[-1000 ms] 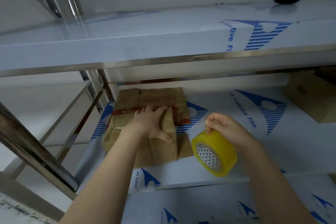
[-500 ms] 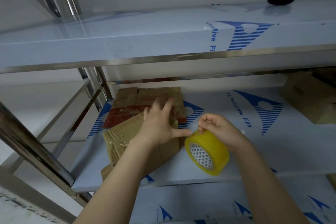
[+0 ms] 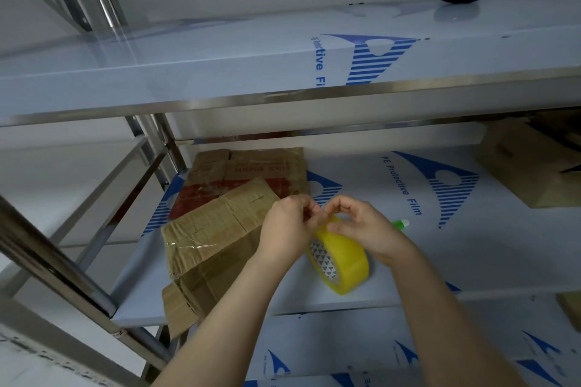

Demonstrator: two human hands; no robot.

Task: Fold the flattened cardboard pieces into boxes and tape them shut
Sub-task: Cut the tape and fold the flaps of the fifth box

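**Both hands at the tape roll, middle shelf**

The yellow roll of packing tape (image 3: 345,264) is held on edge near the front edge of the film-covered steel middle shelf (image 3: 471,261). I cannot tell whether it touches the shelf.

The right hand (image 3: 364,226) grips the roll's top, thumb and curled fingers arched over the rim. The left hand (image 3: 289,226) meets it there, fingertips pinching at the roll's upper edge. The tape end is too small to make out.

The flattened brown cardboard piece (image 3: 217,229) lies just left of the roll. Its near corner overhangs the front edge, and it partly covers 1 red-printed flattened cardboard sheet (image 3: 251,170) toward the back-left corner.

1 brown cardboard box (image 3: 528,166) sits at the back right.
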